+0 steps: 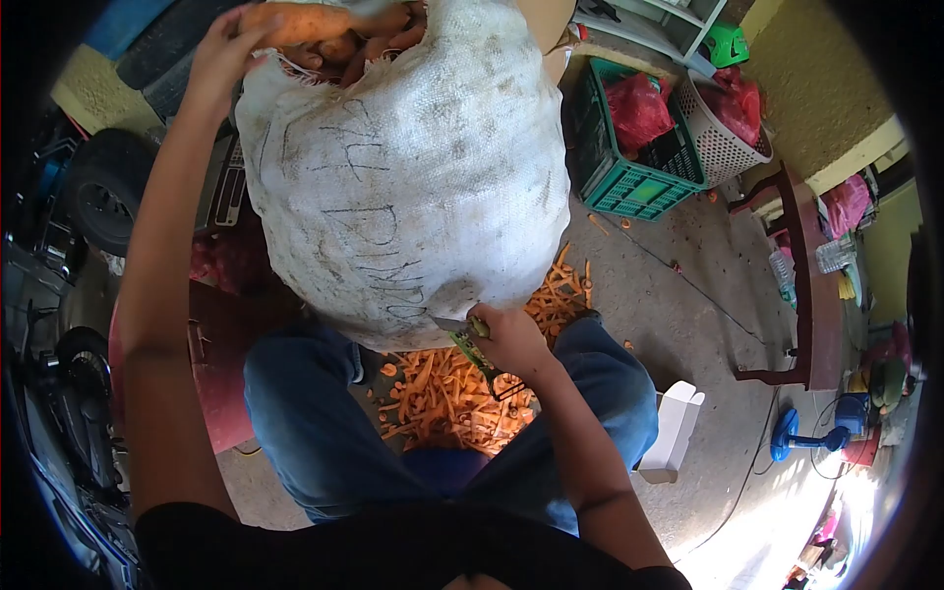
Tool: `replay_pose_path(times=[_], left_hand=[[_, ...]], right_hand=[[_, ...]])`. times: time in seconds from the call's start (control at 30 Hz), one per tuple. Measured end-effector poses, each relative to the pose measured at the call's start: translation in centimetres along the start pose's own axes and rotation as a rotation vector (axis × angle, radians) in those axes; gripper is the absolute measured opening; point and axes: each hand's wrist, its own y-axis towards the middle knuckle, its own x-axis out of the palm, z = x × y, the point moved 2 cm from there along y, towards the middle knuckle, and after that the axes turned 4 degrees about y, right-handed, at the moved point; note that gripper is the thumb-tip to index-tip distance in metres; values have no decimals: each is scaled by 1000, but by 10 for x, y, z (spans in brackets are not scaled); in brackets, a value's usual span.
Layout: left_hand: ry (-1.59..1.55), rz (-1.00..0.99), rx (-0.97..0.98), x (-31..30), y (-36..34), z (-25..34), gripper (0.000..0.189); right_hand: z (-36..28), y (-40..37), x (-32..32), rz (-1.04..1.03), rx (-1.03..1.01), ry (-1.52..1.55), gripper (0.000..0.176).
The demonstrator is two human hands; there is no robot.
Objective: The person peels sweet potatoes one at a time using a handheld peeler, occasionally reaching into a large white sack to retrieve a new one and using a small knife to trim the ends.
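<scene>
At the upper left my left hand point(228, 39) reaches to the open top of a big white woven sack point(423, 177). Its fingers are closed round one end of a large orange carrot point(300, 24), which lies over more carrots in the sack's mouth. My right hand point(513, 341) is low, close to the sack's bottom edge. It grips a green-handled knife point(450, 324) with a short grey blade pointing left. A patterned green strip and a black wire loop show below that fist. Orange peelings point(452, 398) lie heaped on the floor between my knees.
To the right of the sack stand a green crate point(644, 187) and a white basket point(713, 133), both with red plastic bags. A white open box point(672, 433) lies beside my right knee. A blue fan point(787, 433) and wooden furniture point(811, 285) are farther right. Tyres point(103, 192) stand left.
</scene>
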Motion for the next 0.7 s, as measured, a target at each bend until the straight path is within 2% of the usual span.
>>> replay_pose_path(times=[0.1, 0.23, 0.3, 0.4, 0.47, 0.5, 0.57, 0.6, 0.63, 0.7], left_hand=[[-727, -173, -359, 5, -74, 16, 36], [-1255, -319, -822, 33, -182, 10, 39], [-1431, -359, -930, 53, -226, 11, 44], [-1531, -424, -1009, 76, -270, 1, 44], [-1510, -746, -917, 91, -292, 0, 47], [-1515, -748, -914, 97, -298, -4, 47], [-1415, -888, -853, 105, -309, -5, 49], [-1291, -872, -855, 106, -310, -4, 49], [-1292, -869, -857, 107, -311, -7, 49], [-1093, -1017, -806, 112, -316, -19, 47]], right_hand=[[1, -1, -4, 44, 1, 35, 24], [7, -4, -15, 101, 15, 164, 22], [11, -7, -25, 263, 16, 301, 17], [13, -11, -35, 308, 107, 468, 19], [13, -13, -38, 321, 152, 545, 19], [15, -14, -37, 322, 153, 541, 19], [16, -15, -33, 330, 35, 601, 18], [14, -16, -33, 327, 37, 600, 18], [10, -17, -33, 279, -2, 500, 16], [4, -17, -30, 231, -42, 402, 15]])
